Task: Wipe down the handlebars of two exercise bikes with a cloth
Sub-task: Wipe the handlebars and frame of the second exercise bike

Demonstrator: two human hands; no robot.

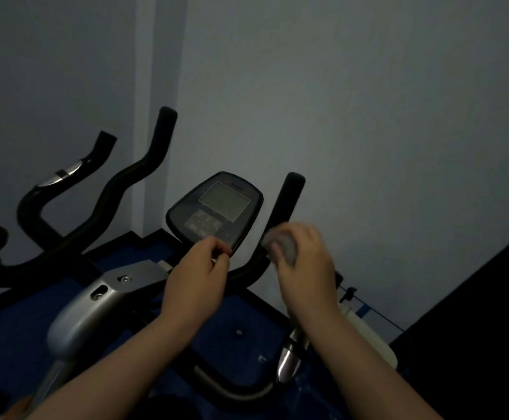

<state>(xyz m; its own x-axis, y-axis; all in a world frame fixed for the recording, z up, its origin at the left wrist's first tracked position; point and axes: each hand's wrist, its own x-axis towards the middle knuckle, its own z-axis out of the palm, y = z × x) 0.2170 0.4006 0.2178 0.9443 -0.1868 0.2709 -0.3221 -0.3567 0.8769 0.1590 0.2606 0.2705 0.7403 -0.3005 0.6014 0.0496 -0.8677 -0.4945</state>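
Right hand (303,262) gripping cloth (283,245), pressing it against right handlebar (286,201). Left hand (200,274) pinching fingers together just below console (217,207), cloth apart from it.

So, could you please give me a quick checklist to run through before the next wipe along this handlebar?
1. Cloth in the right hand: ok, the grip is around it.
2. Cloth against the right handlebar: ok, pressed at the bend.
3. Upper handlebar free of obstacles: ok.
4. Left hand clear of the wiping path: ok, it is by the console.
5. Left hand holding something: cannot tell, blurred.
6. Second bike's handlebars wiped: cannot tell.
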